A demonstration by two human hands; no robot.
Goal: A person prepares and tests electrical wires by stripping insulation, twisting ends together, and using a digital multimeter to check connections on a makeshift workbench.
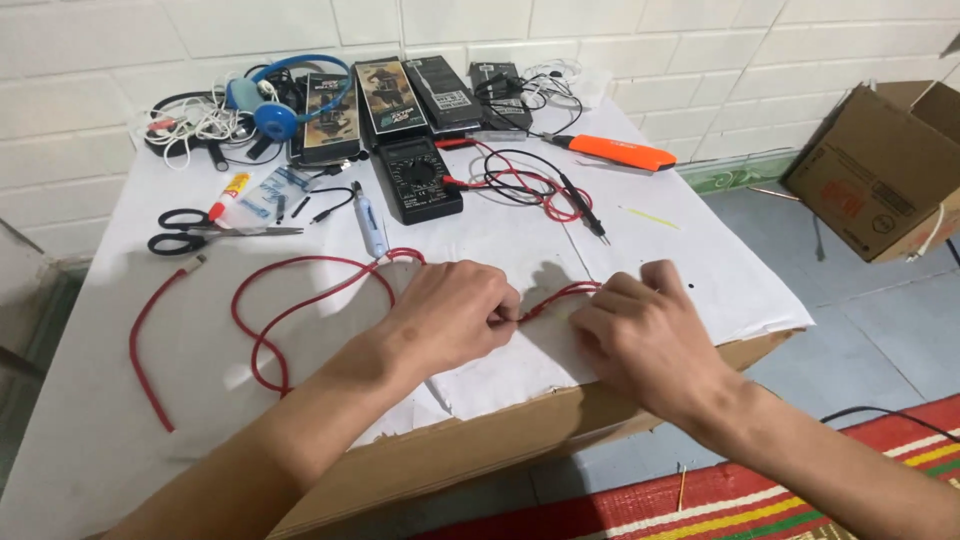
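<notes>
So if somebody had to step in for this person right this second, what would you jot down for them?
Left hand: fingers pinch the red cable near its end.
Right hand: fingers closed on the same end, close beside the left.
The cable's long part loops left across the white table; its far end lies free.
Behind: black meter, scissors, orange tool, untouched.
Done: cable end gripped in both hands.
Left: cannot tell, the fingers hide the end.

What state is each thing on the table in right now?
Left hand: fingers pinched on red cable.
Right hand: fingers curled on the same cable.
Red cable: looped loose across the table.
Scissors: shut, lying flat.
Multimeter: face up, probe leads plugged in.
Orange tool: lying flat.
Headphones: lying among tangled wires.
Carton: open, tipped on the floor.
</notes>
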